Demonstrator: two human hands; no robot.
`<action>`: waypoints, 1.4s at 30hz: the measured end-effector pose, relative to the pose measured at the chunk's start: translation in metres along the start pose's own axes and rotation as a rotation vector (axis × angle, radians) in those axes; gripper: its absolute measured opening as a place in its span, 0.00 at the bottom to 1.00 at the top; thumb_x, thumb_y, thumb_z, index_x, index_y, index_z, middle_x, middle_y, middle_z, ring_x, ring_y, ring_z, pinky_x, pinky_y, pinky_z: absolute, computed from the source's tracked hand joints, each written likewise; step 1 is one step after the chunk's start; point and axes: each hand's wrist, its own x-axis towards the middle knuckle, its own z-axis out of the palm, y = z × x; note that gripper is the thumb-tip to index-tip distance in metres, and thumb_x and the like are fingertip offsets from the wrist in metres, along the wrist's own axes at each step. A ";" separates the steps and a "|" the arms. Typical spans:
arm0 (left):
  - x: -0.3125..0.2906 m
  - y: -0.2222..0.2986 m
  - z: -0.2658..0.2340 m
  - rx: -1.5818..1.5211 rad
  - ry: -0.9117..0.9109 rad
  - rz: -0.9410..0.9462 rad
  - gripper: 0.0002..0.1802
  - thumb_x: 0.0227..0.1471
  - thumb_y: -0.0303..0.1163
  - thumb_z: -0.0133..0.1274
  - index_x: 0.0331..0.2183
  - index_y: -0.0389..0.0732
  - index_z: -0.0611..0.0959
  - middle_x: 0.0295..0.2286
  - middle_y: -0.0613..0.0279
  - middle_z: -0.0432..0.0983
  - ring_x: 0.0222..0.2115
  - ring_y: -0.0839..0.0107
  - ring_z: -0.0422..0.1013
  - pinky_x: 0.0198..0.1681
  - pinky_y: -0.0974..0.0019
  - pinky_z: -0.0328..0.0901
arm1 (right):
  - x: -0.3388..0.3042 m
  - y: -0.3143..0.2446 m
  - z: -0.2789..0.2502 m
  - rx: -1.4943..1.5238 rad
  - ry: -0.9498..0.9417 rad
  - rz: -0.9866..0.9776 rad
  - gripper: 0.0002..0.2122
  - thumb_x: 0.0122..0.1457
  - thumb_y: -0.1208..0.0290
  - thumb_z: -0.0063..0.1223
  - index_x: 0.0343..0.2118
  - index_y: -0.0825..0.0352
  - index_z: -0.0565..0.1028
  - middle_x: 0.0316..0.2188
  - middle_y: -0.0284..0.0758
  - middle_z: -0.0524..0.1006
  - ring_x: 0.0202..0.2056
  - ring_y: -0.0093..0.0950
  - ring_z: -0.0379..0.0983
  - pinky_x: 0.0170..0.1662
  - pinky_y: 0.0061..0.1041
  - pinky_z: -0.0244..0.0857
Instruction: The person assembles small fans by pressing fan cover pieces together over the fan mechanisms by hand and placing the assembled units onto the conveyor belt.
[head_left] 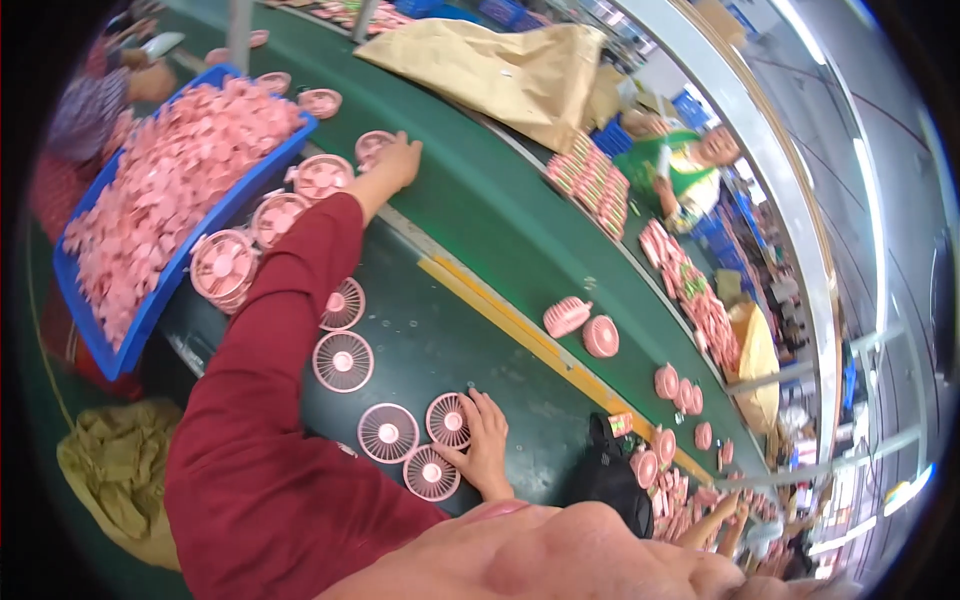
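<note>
My left hand, at the end of a maroon sleeve, reaches over the conveyor's near edge. Its fingers close on a pink fan housing. Low in the view, my right hand rests on the dark green work surface. Thumb and fingers cup the rim of a round pink fan grille. A second grille lies just below the thumb, and a third grille sits left of them. Two more, including this grille, lie beside my left sleeve. Pink fan bodies stand stacked left of that arm.
A blue crate heaped with small pink parts stands at left. Pink housings sit on the green belt beyond a yellow strip. A black bag lies right. Across the belt, a person in green works near a tan sack.
</note>
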 end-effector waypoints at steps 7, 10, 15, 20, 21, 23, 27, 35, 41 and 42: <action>0.013 0.017 0.006 0.125 -0.183 0.167 0.12 0.46 0.28 0.52 0.34 0.41 0.84 0.38 0.52 0.78 0.43 0.46 0.72 0.43 0.45 0.67 | 0.007 0.017 0.006 0.037 0.136 -0.005 0.33 0.42 0.59 0.70 0.53 0.64 0.73 0.59 0.41 0.66 0.58 0.43 0.61 0.59 0.42 0.54; -0.019 0.056 -0.009 0.160 0.002 0.217 0.11 0.48 0.29 0.50 0.35 0.41 0.83 0.32 0.56 0.80 0.45 0.52 0.70 0.46 0.48 0.65 | -0.002 0.026 0.005 0.021 0.235 0.014 0.29 0.42 0.62 0.70 0.50 0.64 0.75 0.59 0.42 0.67 0.57 0.43 0.64 0.57 0.42 0.58; -0.031 0.041 -0.012 -0.027 0.077 0.303 0.11 0.49 0.29 0.51 0.38 0.41 0.72 0.26 0.52 0.79 0.34 0.50 0.76 0.34 0.51 0.70 | 0.024 0.029 -0.002 0.293 0.370 0.102 0.11 0.54 0.69 0.60 0.36 0.70 0.79 0.33 0.41 0.81 0.35 0.36 0.79 0.40 0.33 0.72; -0.084 0.101 -0.028 -0.558 0.070 0.241 0.15 0.50 0.34 0.56 0.39 0.40 0.73 0.29 0.49 0.79 0.32 0.49 0.76 0.36 0.49 0.69 | 0.050 0.071 -0.006 0.977 0.436 0.467 0.17 0.68 0.64 0.42 0.27 0.72 0.74 0.19 0.32 0.75 0.14 0.20 0.69 0.16 0.17 0.62; -0.098 0.110 -0.023 -0.731 0.057 0.222 0.16 0.50 0.34 0.56 0.40 0.39 0.75 0.31 0.48 0.80 0.33 0.48 0.76 0.38 0.51 0.69 | 0.053 0.072 -0.008 0.993 0.440 0.468 0.17 0.68 0.64 0.43 0.28 0.72 0.74 0.19 0.32 0.75 0.13 0.19 0.68 0.16 0.17 0.61; -0.127 0.110 -0.003 -1.001 0.005 0.215 0.18 0.47 0.32 0.54 0.42 0.36 0.78 0.35 0.46 0.79 0.39 0.55 0.76 0.43 0.59 0.69 | 0.068 0.062 -0.012 1.075 0.440 0.416 0.15 0.67 0.63 0.47 0.31 0.71 0.76 0.20 0.32 0.76 0.13 0.17 0.65 0.15 0.16 0.58; -0.198 0.134 -0.035 -1.579 -0.612 -0.101 0.22 0.51 0.26 0.51 0.50 0.40 0.73 0.42 0.60 0.75 0.42 0.73 0.74 0.39 0.68 0.73 | 0.097 0.039 -0.029 1.052 0.545 0.326 0.11 0.63 0.71 0.52 0.45 0.71 0.73 0.31 0.33 0.78 0.19 0.15 0.68 0.15 0.14 0.57; -0.233 0.138 -0.063 -1.797 -0.871 -0.010 0.27 0.62 0.51 0.46 0.53 0.42 0.70 0.46 0.63 0.73 0.48 0.69 0.71 0.52 0.54 0.67 | 0.121 0.014 -0.022 0.273 0.771 0.154 0.15 0.61 0.75 0.48 0.52 0.66 0.72 0.45 0.45 0.73 0.45 0.40 0.72 0.49 0.31 0.66; -0.248 0.159 -0.048 -2.157 -0.807 -0.272 0.27 0.64 0.53 0.39 0.50 0.41 0.74 0.44 0.61 0.76 0.43 0.71 0.74 0.47 0.62 0.69 | 0.123 0.004 -0.004 0.217 0.616 -0.001 0.22 0.60 0.69 0.50 0.57 0.67 0.67 0.52 0.46 0.69 0.54 0.47 0.63 0.57 0.41 0.57; -0.249 0.159 -0.046 -2.158 -0.808 -0.275 0.27 0.64 0.53 0.39 0.50 0.41 0.74 0.44 0.61 0.76 0.43 0.71 0.74 0.47 0.62 0.69 | 0.120 0.004 -0.001 0.216 0.613 0.001 0.22 0.60 0.69 0.50 0.57 0.67 0.67 0.52 0.46 0.69 0.54 0.47 0.63 0.57 0.41 0.57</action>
